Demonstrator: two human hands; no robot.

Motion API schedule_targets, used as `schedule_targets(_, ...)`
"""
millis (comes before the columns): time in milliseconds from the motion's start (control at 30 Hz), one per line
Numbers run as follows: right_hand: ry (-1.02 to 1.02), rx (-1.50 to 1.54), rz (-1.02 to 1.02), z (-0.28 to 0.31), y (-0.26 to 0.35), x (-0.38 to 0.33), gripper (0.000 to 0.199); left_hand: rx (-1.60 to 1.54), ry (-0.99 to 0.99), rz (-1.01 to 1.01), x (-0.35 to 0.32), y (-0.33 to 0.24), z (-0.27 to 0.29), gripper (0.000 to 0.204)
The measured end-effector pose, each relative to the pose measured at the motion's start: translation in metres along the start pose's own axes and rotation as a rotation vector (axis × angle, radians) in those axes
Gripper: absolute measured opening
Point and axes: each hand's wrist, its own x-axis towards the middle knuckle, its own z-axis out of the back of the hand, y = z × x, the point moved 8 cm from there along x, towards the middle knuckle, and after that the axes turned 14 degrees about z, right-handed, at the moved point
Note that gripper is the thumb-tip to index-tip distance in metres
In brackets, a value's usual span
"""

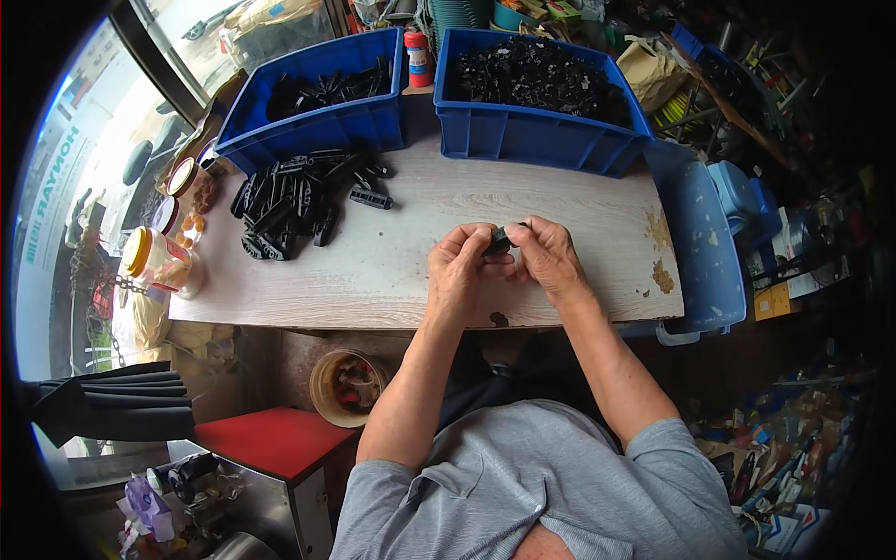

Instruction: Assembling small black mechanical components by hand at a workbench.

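Observation:
Above the right half of the wooden table [373, 271], both my hands are closed on one small black plastic part [499, 243]. My left hand [459, 264] grips its left side, thumb on top. My right hand [551, 259] pinches its other end, and the fingers cover much of it. To the left lies a heap of long black plastic parts [289, 201], with a single black part [371, 198] at its right edge. Behind it, a blue bin [317, 126] holds similar long parts. A second blue bin [541, 135], at the back right, is filled with small black pieces.
A red bottle [418, 61] stands between the bins. Several lidded jars [163, 261] line the table's left edge. A bucket [347, 387] with scraps sits below the front edge, near a red-topped cabinet [271, 443]. A pale blue plastic tub [695, 233] stands against the right side.

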Motion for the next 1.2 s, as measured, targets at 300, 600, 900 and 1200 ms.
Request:
schedule_targets(300, -0.120, 0.156, 0.090, 0.028, 0.001, -0.005, 0.026, 0.237, -0.104, -0.129, -0.008, -0.001, -0.008, 0.024)
schedule_targets(600, -0.725, 0.200, 0.132, 0.224, 0.032, -0.049, 0.048, 0.376, -0.096, -0.210, -0.009, 0.003, -0.015, 0.016)
schedule_targets(900, -1.026, 0.199, 0.129, 0.286, 0.040, -0.106, 0.038, 0.540, -0.135, -0.239, -0.012, 0.006, -0.019, 0.014)
schedule_targets(1200, -0.783, 0.176, 0.093, 0.239, 0.022, -0.059, 0.036, 0.657, -0.142, -0.255, -0.015, 0.010, -0.018, 0.014)
